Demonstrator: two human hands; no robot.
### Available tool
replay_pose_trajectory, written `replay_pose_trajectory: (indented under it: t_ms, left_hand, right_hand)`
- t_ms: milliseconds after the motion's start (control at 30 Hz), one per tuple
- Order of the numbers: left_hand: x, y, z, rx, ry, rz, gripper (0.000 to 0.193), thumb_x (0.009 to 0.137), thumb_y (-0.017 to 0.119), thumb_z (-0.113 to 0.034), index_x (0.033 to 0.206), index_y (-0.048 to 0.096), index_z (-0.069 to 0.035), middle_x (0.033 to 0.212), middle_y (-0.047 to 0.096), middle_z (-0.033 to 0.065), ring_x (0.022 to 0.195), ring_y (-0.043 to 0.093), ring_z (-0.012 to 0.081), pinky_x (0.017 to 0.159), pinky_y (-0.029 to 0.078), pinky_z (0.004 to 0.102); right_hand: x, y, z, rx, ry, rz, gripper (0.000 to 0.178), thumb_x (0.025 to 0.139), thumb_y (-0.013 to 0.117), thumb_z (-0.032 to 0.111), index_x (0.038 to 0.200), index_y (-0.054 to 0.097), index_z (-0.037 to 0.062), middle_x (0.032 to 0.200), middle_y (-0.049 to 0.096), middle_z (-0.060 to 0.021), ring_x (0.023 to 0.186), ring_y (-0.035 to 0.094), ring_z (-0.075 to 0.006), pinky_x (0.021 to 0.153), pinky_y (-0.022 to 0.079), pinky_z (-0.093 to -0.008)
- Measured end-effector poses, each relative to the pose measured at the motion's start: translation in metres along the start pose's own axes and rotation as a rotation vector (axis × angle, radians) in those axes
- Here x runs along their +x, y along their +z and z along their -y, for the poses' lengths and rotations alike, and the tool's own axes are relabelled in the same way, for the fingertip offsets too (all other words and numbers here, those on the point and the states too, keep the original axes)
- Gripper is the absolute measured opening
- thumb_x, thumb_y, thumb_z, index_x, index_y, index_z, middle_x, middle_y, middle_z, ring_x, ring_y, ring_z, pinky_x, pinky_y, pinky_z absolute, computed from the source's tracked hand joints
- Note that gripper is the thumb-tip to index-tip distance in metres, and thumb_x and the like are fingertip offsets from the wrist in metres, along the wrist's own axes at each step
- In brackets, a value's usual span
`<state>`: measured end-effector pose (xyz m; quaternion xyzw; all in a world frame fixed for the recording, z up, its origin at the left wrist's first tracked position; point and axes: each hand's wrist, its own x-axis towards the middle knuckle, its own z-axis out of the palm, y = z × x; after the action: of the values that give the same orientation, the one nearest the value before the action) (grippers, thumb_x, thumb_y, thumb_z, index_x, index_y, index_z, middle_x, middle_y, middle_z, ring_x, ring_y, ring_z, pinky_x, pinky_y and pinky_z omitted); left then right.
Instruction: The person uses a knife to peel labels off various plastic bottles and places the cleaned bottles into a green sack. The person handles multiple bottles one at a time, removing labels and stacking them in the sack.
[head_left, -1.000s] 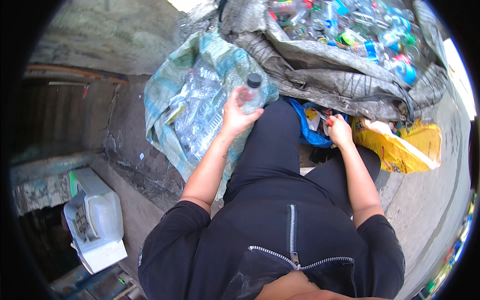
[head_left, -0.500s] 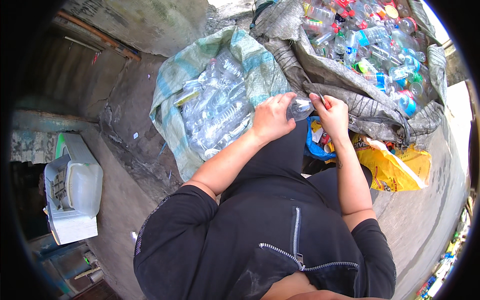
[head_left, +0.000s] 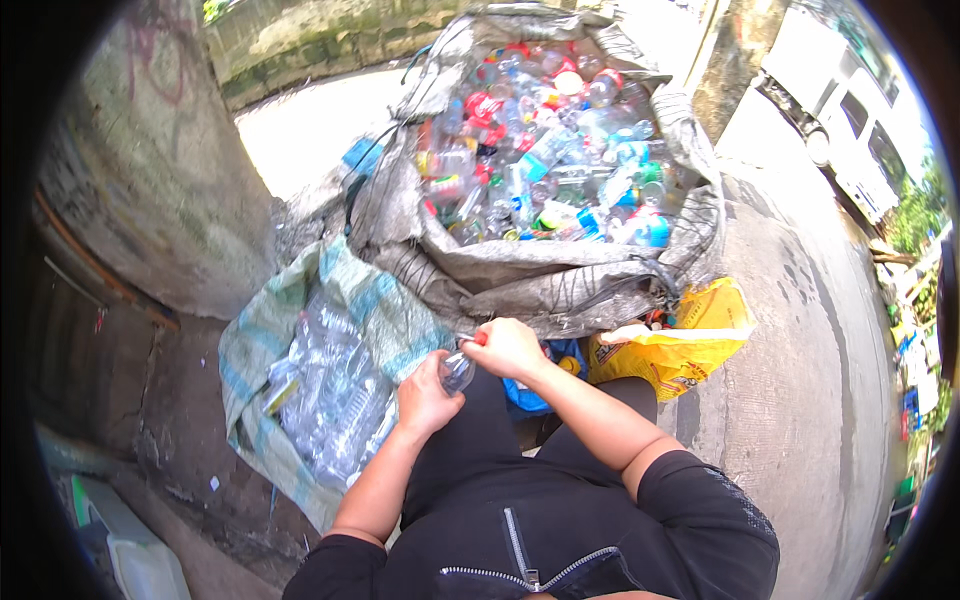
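Observation:
My left hand (head_left: 428, 398) is closed around a clear plastic bottle (head_left: 458, 372), its neck end pointing up and right toward my other hand. My right hand (head_left: 508, 350) is closed on a small knife-like tool (head_left: 465, 339), mostly hidden by the fingers; only a short pale end shows beside the bottle. Both hands are close together above my lap. Just left of them, a green-and-white woven sack (head_left: 395, 305) stands open, holding many clear bottles (head_left: 335, 385) without visible labels.
Beyond my hands stands a big grey sack (head_left: 480, 265) full of mixed bottles (head_left: 560, 150) with labels and caps. A yellow bag (head_left: 715, 325) and a blue bag (head_left: 525, 397) sit before it. Pale plastic bins (head_left: 145, 565) are at lower left, a concrete pillar (head_left: 185, 150) at upper left.
My view has swung up and to the right, so more of the grey sack and street shows. Both hands still hold the bottle and the tool near each other.

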<state>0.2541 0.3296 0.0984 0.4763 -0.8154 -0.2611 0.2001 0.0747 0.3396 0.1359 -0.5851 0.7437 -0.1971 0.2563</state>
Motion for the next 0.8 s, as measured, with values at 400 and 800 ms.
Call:
replay_pose_trajectory:
  t_ms: [400, 800]
  left_hand:
    - [0.044, -0.03, 0.045, -1.074, 0.098, 1.091, 0.066, 0.055, 0.078, 0.001, 0.116, 0.05, -0.001, 0.093, 0.062, 0.0063, 0.084, 0.062, 0.0149, 0.076, 0.051, 0.029]
    - [0.032, -0.056, 0.01, -0.152, 0.098, 0.407, 0.066, 0.054, 0.075, -0.015, 0.116, 0.055, -0.006, 0.089, 0.068, 0.0075, 0.079, 0.066, 0.0231, 0.072, 0.053, 0.0339]
  right_hand:
    - [-0.005, -0.035, 0.011, 0.011, -0.738, 0.028, 0.032, 0.073, 0.069, 0.032, 0.073, 0.053, 0.0037, 0.065, 0.056, -0.0152, 0.067, 0.058, -0.0381, 0.06, 0.045, -0.0457]
    - [-0.003, -0.036, 0.004, 0.051, -0.416, 0.102, 0.047, 0.086, 0.061, 0.046, 0.075, 0.06, 0.0001, 0.065, 0.059, -0.0217, 0.067, 0.06, -0.0392, 0.063, 0.046, -0.0457]
